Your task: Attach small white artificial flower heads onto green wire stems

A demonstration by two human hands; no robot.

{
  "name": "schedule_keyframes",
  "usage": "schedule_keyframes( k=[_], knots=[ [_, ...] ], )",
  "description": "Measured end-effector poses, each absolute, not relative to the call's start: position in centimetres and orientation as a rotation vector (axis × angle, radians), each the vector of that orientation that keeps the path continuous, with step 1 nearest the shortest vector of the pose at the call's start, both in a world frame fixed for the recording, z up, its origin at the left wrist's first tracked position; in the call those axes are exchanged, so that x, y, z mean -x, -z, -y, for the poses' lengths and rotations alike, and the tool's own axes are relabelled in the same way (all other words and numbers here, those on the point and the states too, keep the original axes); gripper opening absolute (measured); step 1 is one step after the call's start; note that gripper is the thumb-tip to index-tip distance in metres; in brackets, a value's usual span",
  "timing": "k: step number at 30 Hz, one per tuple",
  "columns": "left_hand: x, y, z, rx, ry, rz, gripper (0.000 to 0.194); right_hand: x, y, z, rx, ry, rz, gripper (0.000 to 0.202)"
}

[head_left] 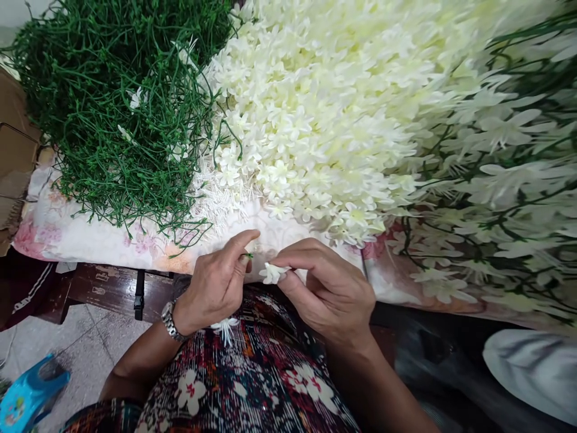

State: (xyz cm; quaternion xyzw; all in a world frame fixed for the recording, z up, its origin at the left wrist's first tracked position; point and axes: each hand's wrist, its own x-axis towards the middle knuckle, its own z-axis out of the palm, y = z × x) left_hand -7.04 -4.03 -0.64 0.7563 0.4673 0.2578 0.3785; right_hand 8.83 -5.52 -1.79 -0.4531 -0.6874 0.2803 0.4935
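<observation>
Below the flower pile (324,102), left hand (215,282) pinches a green stem tip (249,255); right hand (327,288) pinches a white flower (271,273), both closed, tips nearly touching.

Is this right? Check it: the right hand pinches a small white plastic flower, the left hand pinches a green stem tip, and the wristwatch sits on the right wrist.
Wrong on one count: the head view shows the metal wristwatch on the left wrist. The right hand does pinch the small white plastic flower, the left hand the green stem tip.
</observation>
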Motion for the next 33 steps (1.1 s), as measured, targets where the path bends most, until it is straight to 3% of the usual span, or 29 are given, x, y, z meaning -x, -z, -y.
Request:
schedule_keyframes(
  k=[5, 14, 33],
  knots=[
    [6.9, 0.5, 4.2, -1.972, -0.659, -1.253, 0.012, -9.0, 1.2, 5.6, 1.099, -0.687, 1.676, 0.02],
    [6.8, 1.3, 4.1, -2.117, -0.978, -1.084, 0.02, -9.5, 0.5, 5.1, 1.089, -0.681, 1.801, 0.021],
    [7.1, 2.7, 3.3, -2.058, -0.873, -0.945, 0.014, -9.9, 1.7, 5.1, 1.154, -0.78, 1.973, 0.01]
  ],
)
